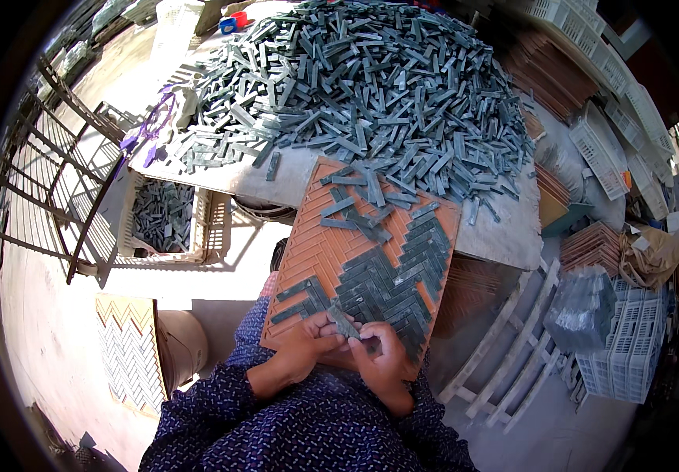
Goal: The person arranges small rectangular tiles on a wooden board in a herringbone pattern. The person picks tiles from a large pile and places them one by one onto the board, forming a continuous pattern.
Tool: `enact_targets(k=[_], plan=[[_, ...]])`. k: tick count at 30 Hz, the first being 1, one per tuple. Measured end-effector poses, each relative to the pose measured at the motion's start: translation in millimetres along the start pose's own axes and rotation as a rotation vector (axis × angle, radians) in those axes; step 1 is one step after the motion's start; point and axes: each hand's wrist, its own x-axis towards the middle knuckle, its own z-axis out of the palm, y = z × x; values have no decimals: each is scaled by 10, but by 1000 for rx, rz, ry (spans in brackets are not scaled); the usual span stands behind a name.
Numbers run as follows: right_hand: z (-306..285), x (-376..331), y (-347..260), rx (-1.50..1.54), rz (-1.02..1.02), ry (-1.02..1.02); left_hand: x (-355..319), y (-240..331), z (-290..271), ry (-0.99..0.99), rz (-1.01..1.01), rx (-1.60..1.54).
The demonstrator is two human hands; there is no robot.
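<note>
An orange herringbone mould board [320,252] leans from my lap onto the table edge. Grey-green stone strips fill part of its grooves [390,275]; a few loose strips [355,212] lie on its upper part. My left hand [308,346] and my right hand [382,358] meet at the board's lower edge. Between the fingers of both sits one small grey strip [342,321], tilted. My forearms wear dark blue patterned sleeves.
A large heap of grey strips [371,86] covers the table beyond the board. A white crate with strips [164,216] stands at the left, a finished herringbone sheet [128,354] on the floor, stacked white crates [623,346] and orange boards [591,248] at the right.
</note>
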Motion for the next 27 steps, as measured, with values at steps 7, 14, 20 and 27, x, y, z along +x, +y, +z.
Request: enact_targets(k=[7, 14, 20, 27], plan=[[87, -4, -86, -191, -10, -162, -78, -41, -117, 39, -34, -67], [-67, 44, -169, -126, 114, -253, -285, 624, -1111, 468, 166, -269], [-167, 512, -81, -252, -6, -221, -643, 2099, -3008, 782, 779, -312], [-43, 1494, 298, -541, -330, 4, 13, 1631, -1630, 521, 646, 282]])
